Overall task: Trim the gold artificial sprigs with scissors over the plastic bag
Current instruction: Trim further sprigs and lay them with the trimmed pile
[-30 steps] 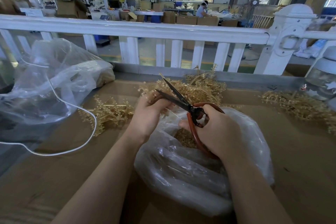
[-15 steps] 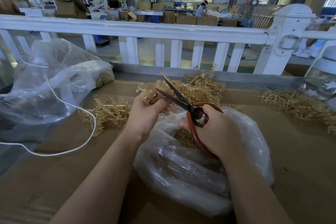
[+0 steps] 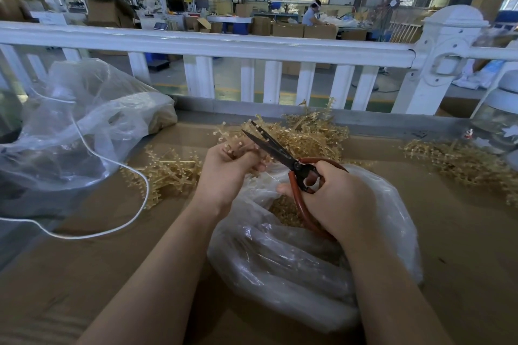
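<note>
My left hand (image 3: 228,173) grips a gold sprig (image 3: 238,145) just above the far rim of a clear plastic bag (image 3: 294,260) that lies on the brown table. My right hand (image 3: 333,199) holds red-handled scissors (image 3: 297,168). Their dark blades point up and to the left, slightly apart, with the tips over the sprig. Gold trimmings (image 3: 283,210) lie inside the bag's mouth, under the scissors.
Loose gold sprigs lie in a pile behind the hands (image 3: 305,134), a pile to the left (image 3: 168,173) and a pile at the right (image 3: 465,162). A large clear bag (image 3: 84,126) and a white cord (image 3: 117,230) are at left. A white railing (image 3: 224,45) borders the table's far edge.
The left hand has turned the sprig in its fingers. The scissor blades have narrowed and sit closer to the sprig.
</note>
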`<state>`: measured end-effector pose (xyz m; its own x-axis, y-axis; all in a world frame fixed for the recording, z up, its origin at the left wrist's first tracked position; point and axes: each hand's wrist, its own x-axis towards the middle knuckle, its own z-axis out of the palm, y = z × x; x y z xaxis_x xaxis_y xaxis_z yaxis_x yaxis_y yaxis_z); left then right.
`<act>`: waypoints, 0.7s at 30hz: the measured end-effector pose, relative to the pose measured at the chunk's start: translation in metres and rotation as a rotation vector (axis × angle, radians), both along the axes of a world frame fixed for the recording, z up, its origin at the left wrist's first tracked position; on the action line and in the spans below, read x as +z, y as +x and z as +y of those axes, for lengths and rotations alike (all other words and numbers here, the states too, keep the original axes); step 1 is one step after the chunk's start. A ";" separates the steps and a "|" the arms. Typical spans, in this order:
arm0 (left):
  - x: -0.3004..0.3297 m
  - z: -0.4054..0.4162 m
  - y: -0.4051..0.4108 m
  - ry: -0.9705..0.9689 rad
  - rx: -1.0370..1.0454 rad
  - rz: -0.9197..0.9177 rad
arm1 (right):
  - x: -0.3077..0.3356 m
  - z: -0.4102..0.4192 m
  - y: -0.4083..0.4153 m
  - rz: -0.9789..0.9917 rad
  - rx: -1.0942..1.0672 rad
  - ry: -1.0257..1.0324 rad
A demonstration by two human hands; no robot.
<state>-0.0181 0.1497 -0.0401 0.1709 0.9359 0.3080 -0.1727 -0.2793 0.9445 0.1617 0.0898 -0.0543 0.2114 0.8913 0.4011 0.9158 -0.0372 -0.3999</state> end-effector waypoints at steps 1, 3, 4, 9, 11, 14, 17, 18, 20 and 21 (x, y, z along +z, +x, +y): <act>0.000 0.000 0.000 -0.013 -0.011 -0.015 | 0.000 0.000 0.000 0.003 -0.002 0.011; 0.001 -0.001 0.001 -0.035 -0.034 -0.043 | -0.001 0.001 0.001 0.005 -0.007 0.021; 0.001 -0.001 0.001 -0.046 -0.045 -0.057 | -0.002 0.001 0.001 0.003 -0.009 0.027; 0.001 -0.001 0.000 -0.115 -0.121 -0.122 | -0.005 0.002 0.001 0.000 -0.008 0.052; 0.001 -0.002 0.000 -0.139 -0.143 -0.140 | -0.006 0.003 0.001 0.005 -0.013 0.053; 0.002 -0.002 -0.001 -0.163 -0.165 -0.165 | -0.006 0.003 0.002 0.028 -0.001 0.046; 0.003 -0.002 -0.001 -0.165 -0.168 -0.159 | -0.005 0.003 0.002 0.018 -0.002 0.034; 0.004 -0.003 -0.001 -0.161 -0.162 -0.154 | -0.006 0.003 0.002 0.010 -0.005 0.044; 0.005 -0.003 -0.001 -0.146 -0.147 -0.142 | -0.005 0.003 0.002 -0.004 -0.011 0.075; 0.005 -0.003 -0.001 -0.132 -0.142 -0.134 | -0.005 0.003 0.002 -0.005 -0.012 0.084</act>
<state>-0.0191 0.1463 -0.0352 0.2692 0.9392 0.2130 -0.3280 -0.1185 0.9372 0.1634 0.0924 -0.0589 0.2193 0.8519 0.4756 0.9176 -0.0143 -0.3973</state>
